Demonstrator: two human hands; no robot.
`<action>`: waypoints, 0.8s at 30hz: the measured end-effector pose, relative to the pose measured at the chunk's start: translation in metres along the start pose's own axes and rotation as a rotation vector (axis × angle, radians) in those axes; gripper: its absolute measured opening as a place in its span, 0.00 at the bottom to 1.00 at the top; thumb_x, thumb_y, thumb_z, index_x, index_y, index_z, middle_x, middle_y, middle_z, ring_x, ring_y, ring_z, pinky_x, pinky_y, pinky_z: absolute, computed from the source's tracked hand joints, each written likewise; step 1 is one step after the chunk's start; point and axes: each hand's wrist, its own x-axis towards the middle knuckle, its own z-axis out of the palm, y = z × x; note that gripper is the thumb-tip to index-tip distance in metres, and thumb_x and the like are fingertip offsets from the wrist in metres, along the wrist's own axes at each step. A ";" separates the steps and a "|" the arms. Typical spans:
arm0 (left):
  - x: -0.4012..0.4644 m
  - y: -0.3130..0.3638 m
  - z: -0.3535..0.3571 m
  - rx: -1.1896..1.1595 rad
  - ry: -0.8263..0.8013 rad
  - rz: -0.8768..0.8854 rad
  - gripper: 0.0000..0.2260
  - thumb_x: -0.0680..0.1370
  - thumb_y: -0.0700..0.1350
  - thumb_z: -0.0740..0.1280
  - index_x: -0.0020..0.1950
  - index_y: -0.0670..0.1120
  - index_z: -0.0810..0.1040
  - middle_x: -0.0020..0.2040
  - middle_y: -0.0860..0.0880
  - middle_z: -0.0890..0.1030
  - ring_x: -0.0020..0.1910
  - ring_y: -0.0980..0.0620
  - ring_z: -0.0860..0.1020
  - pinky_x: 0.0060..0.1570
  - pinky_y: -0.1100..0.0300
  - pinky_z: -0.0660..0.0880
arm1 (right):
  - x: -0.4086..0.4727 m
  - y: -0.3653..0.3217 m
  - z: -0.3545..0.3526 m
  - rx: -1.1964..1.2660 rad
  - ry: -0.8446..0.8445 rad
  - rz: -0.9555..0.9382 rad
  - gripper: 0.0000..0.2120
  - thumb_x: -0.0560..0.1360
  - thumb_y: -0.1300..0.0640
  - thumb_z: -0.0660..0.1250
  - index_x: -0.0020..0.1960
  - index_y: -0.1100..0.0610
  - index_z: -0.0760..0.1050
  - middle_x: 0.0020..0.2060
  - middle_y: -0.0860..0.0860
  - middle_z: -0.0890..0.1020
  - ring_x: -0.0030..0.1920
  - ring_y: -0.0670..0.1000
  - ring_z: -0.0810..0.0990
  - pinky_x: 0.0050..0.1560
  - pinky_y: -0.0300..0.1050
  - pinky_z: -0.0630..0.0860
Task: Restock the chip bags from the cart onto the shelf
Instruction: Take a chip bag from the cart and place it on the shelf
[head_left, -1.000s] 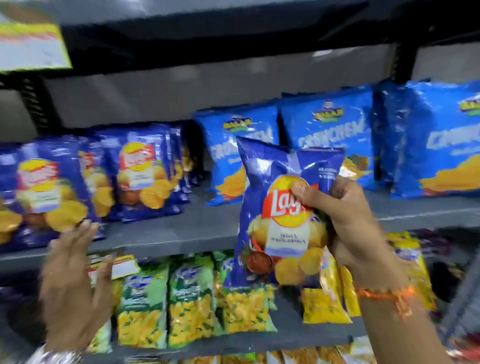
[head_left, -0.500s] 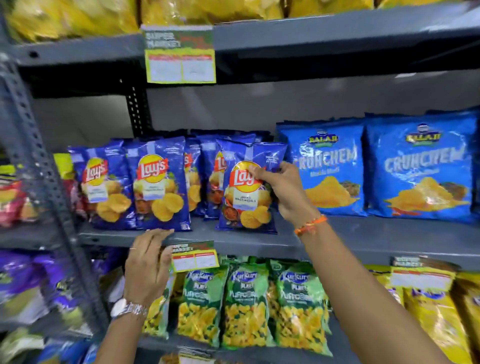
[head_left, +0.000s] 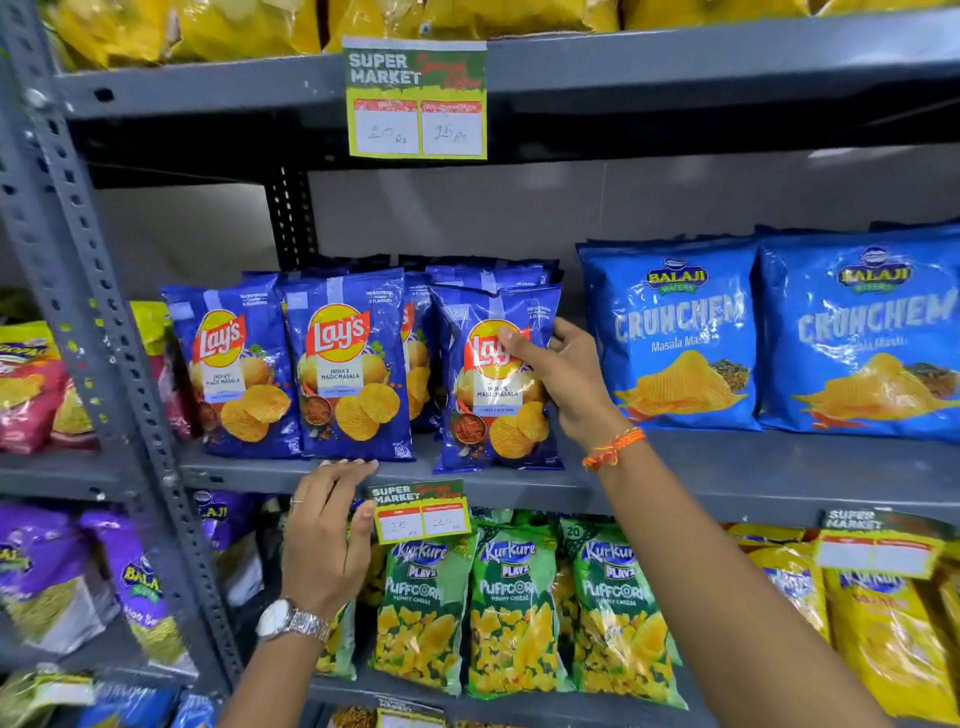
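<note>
Blue Lay's bag (head_left: 493, 379), right hand (head_left: 563, 374) gripping, stands between Lay's bags (head_left: 343, 364) and Crunchem bags (head_left: 675, 332).

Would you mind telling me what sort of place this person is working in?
Most likely a supermarket snack aisle. Grey metal shelves hold rows of chip bags, and a price tag on the shelf edge reads "Super Market". The right hand is setting one bag upright on the shelf.
</note>
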 end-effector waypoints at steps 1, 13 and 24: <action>0.001 0.000 -0.001 0.000 0.001 0.001 0.28 0.86 0.58 0.50 0.64 0.41 0.81 0.58 0.44 0.81 0.60 0.44 0.75 0.61 0.56 0.67 | 0.000 0.000 -0.001 -0.005 0.012 0.006 0.27 0.71 0.56 0.79 0.64 0.65 0.76 0.56 0.58 0.86 0.55 0.56 0.86 0.57 0.54 0.83; 0.003 0.085 -0.002 -0.051 0.162 0.220 0.25 0.85 0.52 0.53 0.57 0.35 0.83 0.52 0.38 0.83 0.57 0.43 0.77 0.72 0.55 0.66 | -0.053 -0.036 -0.108 0.015 0.256 -0.081 0.26 0.69 0.49 0.75 0.64 0.59 0.76 0.50 0.56 0.85 0.42 0.47 0.85 0.44 0.43 0.80; 0.015 0.253 0.123 -0.289 -0.092 0.422 0.16 0.81 0.45 0.66 0.66 0.39 0.80 0.66 0.42 0.80 0.69 0.40 0.76 0.77 0.45 0.65 | -0.201 -0.033 -0.311 -0.009 0.852 -0.272 0.06 0.72 0.58 0.76 0.43 0.53 0.80 0.31 0.48 0.84 0.30 0.43 0.79 0.31 0.34 0.75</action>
